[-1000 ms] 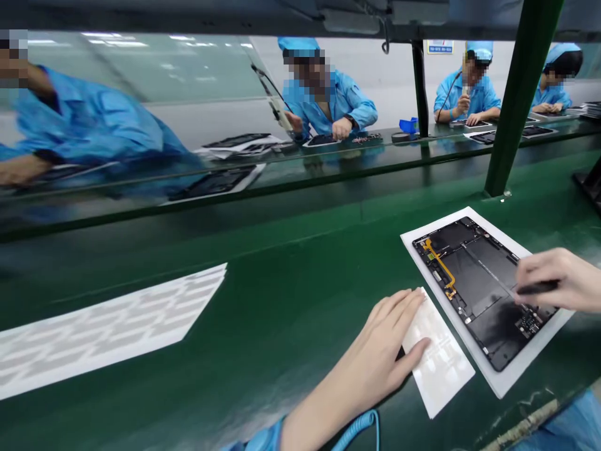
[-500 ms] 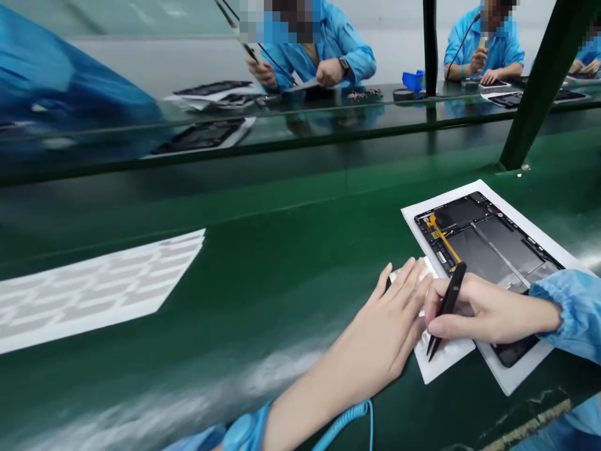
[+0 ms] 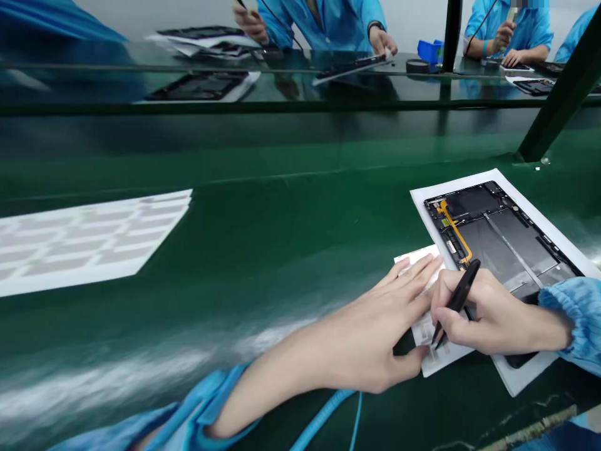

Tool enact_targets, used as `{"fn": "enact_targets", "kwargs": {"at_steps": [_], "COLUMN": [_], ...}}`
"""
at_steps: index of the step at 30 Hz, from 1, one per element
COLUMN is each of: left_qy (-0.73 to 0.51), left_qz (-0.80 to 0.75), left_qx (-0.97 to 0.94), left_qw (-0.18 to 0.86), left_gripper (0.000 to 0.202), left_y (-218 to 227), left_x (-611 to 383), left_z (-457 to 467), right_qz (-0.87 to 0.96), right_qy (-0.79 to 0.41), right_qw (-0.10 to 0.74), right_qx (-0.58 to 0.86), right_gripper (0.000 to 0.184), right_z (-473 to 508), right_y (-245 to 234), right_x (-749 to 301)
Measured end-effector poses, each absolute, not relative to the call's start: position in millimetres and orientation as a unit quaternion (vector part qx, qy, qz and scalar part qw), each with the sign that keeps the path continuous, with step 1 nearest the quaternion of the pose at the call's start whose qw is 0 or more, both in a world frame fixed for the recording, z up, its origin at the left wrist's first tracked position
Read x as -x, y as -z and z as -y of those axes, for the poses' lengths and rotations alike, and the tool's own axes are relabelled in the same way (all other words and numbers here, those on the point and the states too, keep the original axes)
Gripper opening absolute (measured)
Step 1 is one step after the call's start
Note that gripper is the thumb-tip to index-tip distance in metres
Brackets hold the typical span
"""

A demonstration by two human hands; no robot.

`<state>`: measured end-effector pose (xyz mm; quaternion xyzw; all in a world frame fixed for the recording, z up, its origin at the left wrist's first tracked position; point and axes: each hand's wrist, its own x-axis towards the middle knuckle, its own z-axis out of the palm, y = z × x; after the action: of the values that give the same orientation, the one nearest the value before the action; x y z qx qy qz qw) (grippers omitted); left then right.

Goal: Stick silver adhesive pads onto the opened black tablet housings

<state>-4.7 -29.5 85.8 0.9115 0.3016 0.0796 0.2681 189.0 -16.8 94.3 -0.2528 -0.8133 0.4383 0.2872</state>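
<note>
My right hand (image 3: 488, 313) grips black tweezers (image 3: 462, 291), their tips pointing down at a small white sheet (image 3: 446, 360) that bears pale sticker-like pieces. Flat across the upper part of that sheet lies my left hand (image 3: 389, 326), fingers outstretched and thumb at the sheet's lower left edge. Just beyond my right hand is an opened tablet (image 3: 511, 235) with dark inner parts and a long orange flex cable (image 3: 453, 228). It rests on white paper (image 3: 507, 382), partly hidden by my right hand and sleeve.
A larger sheet with grey rectangles (image 3: 94, 241) lies at the left of the green bench (image 3: 263, 250). A blue coiled cord (image 3: 323, 416) hangs below my left forearm. Across a raised ledge, people in blue work on tablets near a blue bin (image 3: 429, 51). A dark post (image 3: 558, 94) slants at right.
My left thumb has spread out to the small sheet's lower edge. The tweezers' tips stay over the sheet. The view has shifted. Across the bench, a person has lowered a tablet panel.
</note>
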Motion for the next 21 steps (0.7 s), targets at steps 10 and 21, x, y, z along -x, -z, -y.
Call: {"fn": "enact_targets", "kwargs": {"at_steps": [10,21], "left_qy": [-0.094,-0.130], "left_qz": [-0.321,-0.310], "left_qx": [-0.904,-0.901], "left_qw": [0.267,0.275], "left_gripper": [0.069,0.050], "left_y": [-84.4,-87.9], "left_x": [0.7,-1.1], "left_z": [31.1,30.5], "right_qz": [0.808,0.791], "right_qy": [-0.427,-0.462], "right_qw": [0.308,0.276], "right_qx": [0.265,0.292], "right_gripper": [0.013,0.018], "right_z": [21.2,20.0], "right_y": [-93.0,-95.1], "right_x": [-190.0,-186.0]}}
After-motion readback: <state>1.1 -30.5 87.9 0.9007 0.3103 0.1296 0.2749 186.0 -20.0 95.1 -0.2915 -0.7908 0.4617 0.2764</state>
